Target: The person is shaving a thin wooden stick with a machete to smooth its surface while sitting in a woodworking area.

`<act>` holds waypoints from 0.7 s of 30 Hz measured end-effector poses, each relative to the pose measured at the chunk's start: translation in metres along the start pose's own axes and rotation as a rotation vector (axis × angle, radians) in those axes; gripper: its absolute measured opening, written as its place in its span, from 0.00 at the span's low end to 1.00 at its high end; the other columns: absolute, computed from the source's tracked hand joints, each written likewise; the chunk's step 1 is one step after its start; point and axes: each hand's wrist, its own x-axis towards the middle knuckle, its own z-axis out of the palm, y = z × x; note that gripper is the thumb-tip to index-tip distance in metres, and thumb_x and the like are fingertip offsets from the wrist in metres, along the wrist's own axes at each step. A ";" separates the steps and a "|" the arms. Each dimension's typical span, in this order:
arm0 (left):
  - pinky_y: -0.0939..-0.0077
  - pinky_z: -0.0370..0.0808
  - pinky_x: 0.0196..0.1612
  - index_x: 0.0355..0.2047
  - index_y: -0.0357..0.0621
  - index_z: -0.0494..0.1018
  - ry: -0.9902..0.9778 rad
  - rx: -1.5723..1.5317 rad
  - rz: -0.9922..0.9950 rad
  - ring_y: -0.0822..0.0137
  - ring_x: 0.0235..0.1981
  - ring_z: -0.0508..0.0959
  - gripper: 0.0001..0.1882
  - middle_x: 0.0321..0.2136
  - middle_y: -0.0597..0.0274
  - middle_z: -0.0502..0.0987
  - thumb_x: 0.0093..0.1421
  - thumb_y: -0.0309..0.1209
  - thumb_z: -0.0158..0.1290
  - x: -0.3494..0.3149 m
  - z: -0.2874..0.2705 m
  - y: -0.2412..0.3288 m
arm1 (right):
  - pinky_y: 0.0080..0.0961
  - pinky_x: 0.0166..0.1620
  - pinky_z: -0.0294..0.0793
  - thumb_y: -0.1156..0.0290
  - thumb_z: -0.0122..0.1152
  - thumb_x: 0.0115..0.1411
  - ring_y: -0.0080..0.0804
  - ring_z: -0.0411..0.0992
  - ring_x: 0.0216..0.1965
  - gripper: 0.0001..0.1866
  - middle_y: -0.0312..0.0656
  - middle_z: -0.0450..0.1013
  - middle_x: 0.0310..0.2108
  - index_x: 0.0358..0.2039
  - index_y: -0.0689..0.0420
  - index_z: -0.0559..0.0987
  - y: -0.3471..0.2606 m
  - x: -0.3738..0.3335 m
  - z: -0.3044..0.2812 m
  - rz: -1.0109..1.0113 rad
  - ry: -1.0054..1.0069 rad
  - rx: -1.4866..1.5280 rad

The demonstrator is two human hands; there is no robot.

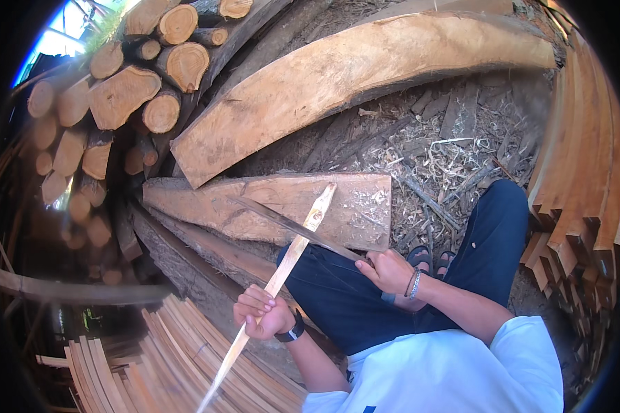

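My left hand [264, 313], with a dark wristband below it, is wrapped round the middle of a long, pale wooden stick [289, 265]. The stick slants from the lower left up to a thick plank [255, 195], its tapered far end over the plank's top face. In my right hand [389, 270] is a machete [272, 215], its long dark blade pointing to the upper left. The blade crosses the stick a little below its far end; whether it cuts into the wood I cannot tell. My fingers hide the machete's handle.
A big curved slab [365, 65] lies beyond the plank. Cut logs [124, 96] are stacked at the far left. Sawn strips [186, 344] lie at the lower left, and stacked boards [582, 151] stand at the right. Wood shavings [455, 158] cover the ground.
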 end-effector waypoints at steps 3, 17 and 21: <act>0.80 0.56 0.17 0.12 0.48 0.55 0.019 -0.025 -0.021 0.72 0.08 0.58 0.15 0.08 0.65 0.57 0.52 0.34 0.44 -0.003 0.000 0.006 | 0.50 0.35 0.76 0.44 0.41 0.68 0.63 0.76 0.29 0.39 0.65 0.73 0.19 0.18 0.69 0.78 0.040 0.008 0.008 0.138 -0.026 -0.108; 0.80 0.56 0.17 0.13 0.48 0.54 0.020 -0.037 0.005 0.72 0.09 0.58 0.14 0.09 0.64 0.57 0.52 0.34 0.43 0.007 -0.002 -0.002 | 0.51 0.34 0.74 0.49 0.44 0.69 0.63 0.74 0.25 0.34 0.63 0.71 0.17 0.21 0.70 0.73 0.090 0.018 0.003 0.280 0.058 0.048; 0.79 0.55 0.16 0.13 0.48 0.54 0.071 0.004 -0.009 0.72 0.08 0.57 0.15 0.08 0.65 0.55 0.52 0.35 0.44 0.002 -0.007 -0.002 | 0.49 0.30 0.72 0.50 0.47 0.68 0.62 0.73 0.23 0.31 0.62 0.70 0.15 0.24 0.70 0.74 0.021 0.004 -0.030 0.039 0.100 0.095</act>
